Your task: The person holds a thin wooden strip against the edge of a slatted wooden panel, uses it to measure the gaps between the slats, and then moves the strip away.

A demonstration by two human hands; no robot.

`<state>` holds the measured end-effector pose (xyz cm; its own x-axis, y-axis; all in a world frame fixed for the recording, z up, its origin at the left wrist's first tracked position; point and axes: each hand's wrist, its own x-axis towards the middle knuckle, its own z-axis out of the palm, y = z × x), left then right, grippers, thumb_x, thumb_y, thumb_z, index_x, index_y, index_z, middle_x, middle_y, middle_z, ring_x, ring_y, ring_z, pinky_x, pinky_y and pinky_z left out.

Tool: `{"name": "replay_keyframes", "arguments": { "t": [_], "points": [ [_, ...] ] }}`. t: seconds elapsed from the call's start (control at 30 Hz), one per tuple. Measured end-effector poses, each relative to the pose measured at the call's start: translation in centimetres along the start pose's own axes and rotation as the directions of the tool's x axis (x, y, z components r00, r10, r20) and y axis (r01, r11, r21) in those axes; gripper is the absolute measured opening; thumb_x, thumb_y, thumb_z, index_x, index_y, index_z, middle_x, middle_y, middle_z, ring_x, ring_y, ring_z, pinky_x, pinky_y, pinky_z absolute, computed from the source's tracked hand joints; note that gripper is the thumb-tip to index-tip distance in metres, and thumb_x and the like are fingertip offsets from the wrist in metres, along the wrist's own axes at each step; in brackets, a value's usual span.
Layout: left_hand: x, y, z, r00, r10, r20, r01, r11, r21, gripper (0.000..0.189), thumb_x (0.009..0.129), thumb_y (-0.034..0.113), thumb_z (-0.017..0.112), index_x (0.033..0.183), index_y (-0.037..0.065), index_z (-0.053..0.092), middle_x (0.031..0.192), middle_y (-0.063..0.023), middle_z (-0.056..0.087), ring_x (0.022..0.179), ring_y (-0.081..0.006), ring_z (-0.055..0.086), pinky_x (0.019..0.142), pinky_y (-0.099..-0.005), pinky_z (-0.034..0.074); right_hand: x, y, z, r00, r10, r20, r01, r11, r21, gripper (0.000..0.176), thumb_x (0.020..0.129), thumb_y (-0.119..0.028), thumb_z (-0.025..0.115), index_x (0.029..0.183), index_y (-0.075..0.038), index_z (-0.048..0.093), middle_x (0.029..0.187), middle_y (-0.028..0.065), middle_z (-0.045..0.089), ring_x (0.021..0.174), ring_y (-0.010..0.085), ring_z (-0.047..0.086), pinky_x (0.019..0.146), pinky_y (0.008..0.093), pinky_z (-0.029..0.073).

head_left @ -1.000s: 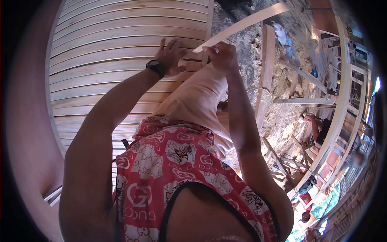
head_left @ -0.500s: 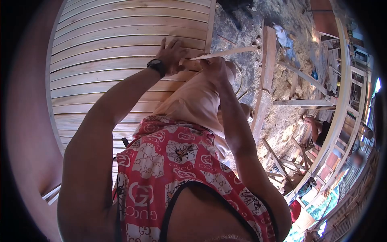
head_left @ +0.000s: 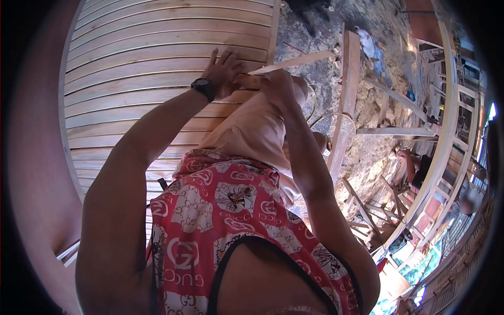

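My left hand [head_left: 224, 73], with a dark watch [head_left: 203, 88] at the wrist, lies flat with fingers spread on a slatted wooden panel [head_left: 157, 55]. Close to its right, at the panel's edge, my right hand [head_left: 279, 88] is closed on a thin wooden strip [head_left: 299, 61]. One end of the strip lies over the slats, and the other sticks out past the panel's edge. The right fingers are partly hidden behind the back of the hand. My leg in light trousers [head_left: 239, 123] rests against the panel just below both hands.
A long wooden beam [head_left: 346, 89] stands to the right, with a thin looped cord [head_left: 336, 116] beside it. Timber frames [head_left: 401, 132] and loose wood pieces lie on the rough ground. Another person's arm [head_left: 407, 163] shows farther right. A dark animal-like shape [head_left: 310, 10] is at the top.
The strip's outer end has swung slightly upward in the view, and my right hand has shifted a little with it. My left hand stays in nearly the same spot.
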<state>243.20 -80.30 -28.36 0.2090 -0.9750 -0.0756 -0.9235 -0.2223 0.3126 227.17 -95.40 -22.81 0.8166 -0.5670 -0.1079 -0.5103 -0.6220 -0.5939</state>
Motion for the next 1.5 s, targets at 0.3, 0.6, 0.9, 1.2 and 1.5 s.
{"name": "replay_keyframes", "arguments": {
  "t": [0.3, 0.6, 0.9, 1.2, 1.5],
  "points": [
    [-0.4, 0.6, -0.2, 0.997, 0.026, -0.076, -0.024, 0.999, 0.035, 0.058, 0.094, 0.047, 0.070, 0.142, 0.016, 0.059, 0.148, -0.0097, 0.049, 0.145, -0.0308, 0.040, 0.121, -0.0597, 0.028, 2.4, 1.8, 2.1, 0.972, 0.157, 0.176, -0.112, 0.964, -0.240, 0.034, 0.092, -0.027, 0.069, 0.107, 0.002, 0.077, 0.106, 0.0267, 0.074, 0.105, 0.0438, 0.072, 0.093, 0.0504, 0.057],
    [-2.5, 2.1, 2.1, 0.983, 0.034, -0.180, -0.032, 0.999, 0.012, 0.035, 0.095, 0.026, 0.064, 0.123, 0.005, 0.067, 0.130, -0.0110, 0.060, 0.124, -0.0303, 0.056, 0.116, -0.0572, 0.034, 3.2, 3.6, 3.4, 0.974, 0.177, 0.139, -0.133, 0.951, -0.280, 0.034, 0.092, -0.029, 0.070, 0.108, 0.000, 0.076, 0.104, 0.0248, 0.076, 0.104, 0.0410, 0.074, 0.092, 0.0516, 0.058],
    [-3.4, 1.6, 4.9, 0.923, 0.051, -0.382, -0.114, 0.983, -0.144, 0.032, 0.089, 0.015, 0.061, 0.116, 0.001, 0.069, 0.128, -0.0134, 0.061, 0.124, -0.0328, 0.056, 0.119, -0.0527, 0.039, 2.1, 2.3, 1.6, 0.990, 0.016, 0.143, 0.000, 0.994, -0.110, 0.043, 0.086, -0.037, 0.077, 0.112, -0.002, 0.077, 0.103, 0.0232, 0.077, 0.101, 0.0392, 0.075, 0.089, 0.0482, 0.060],
    [-3.8, 2.6, 2.8, 0.947, 0.117, -0.298, -0.087, 0.990, 0.112, 0.034, 0.088, 0.021, 0.060, 0.115, 0.000, 0.066, 0.129, -0.0140, 0.057, 0.127, -0.0315, 0.053, 0.117, -0.0607, 0.033, 0.7, 1.2, -0.9, 0.989, -0.146, 0.003, 0.145, 0.980, 0.135, 0.026, 0.091, -0.026, 0.077, 0.105, -0.003, 0.079, 0.101, 0.0219, 0.077, 0.093, 0.0358, 0.077, 0.081, 0.0420, 0.060],
    [-3.6, 3.2, 0.6, 0.984, 0.094, -0.150, -0.092, 0.996, 0.017, 0.033, 0.092, 0.030, 0.061, 0.106, 0.001, 0.070, 0.125, -0.0114, 0.063, 0.127, -0.0301, 0.054, 0.118, -0.0579, 0.031, -0.2, -2.4, -5.4, 0.995, -0.101, -0.025, 0.103, 0.928, 0.358, 0.017, 0.092, -0.019, 0.077, 0.100, -0.006, 0.081, 0.093, 0.0160, 0.080, 0.086, 0.0255, 0.079, 0.077, 0.0368, 0.060]
  ]
}}
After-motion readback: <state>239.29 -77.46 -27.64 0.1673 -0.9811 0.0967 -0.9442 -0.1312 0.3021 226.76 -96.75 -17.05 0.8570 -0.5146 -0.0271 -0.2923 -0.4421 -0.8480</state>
